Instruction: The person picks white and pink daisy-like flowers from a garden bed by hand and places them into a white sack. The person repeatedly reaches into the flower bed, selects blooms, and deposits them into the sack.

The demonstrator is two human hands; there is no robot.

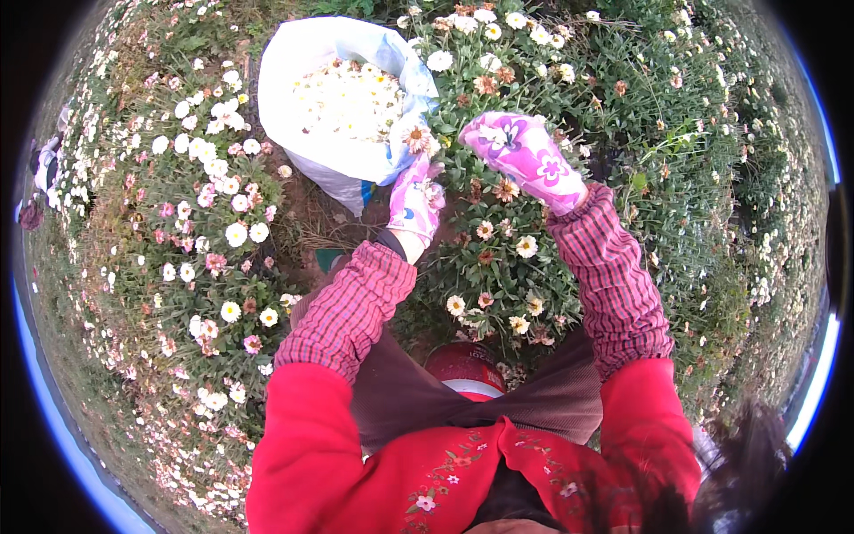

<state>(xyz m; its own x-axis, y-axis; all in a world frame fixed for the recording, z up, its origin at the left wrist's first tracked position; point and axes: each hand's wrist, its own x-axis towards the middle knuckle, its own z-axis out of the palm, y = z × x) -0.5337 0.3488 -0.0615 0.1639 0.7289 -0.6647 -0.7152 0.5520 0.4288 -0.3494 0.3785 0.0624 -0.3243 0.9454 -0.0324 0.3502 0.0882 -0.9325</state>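
Observation:
A white woven plastic sack (pixel 300 143) stands with its mouth wide, holding many picked white and cream flower heads (pixel 350 100). My left hand (pixel 415 200), in a pink patterned glove, is at the sack's lower right rim, with flower heads in its fingers, among them a faded pinkish one (pixel 417 139) by the rim. My right hand (pixel 524 157), in a pink glove with a flower print, is above the plants to the right of the sack. Its fingers point left and curl down; a pale bloom may be at them, though it blends with the glove's print.
White and pink flowering plants (pixel 220 173) grow left of the sack, and more white-flowered plants (pixel 527 247) grow between and right of my arms. A dark red round container (pixel 467 367) is between my legs. Another person (pixel 47 163) is far off at the left edge.

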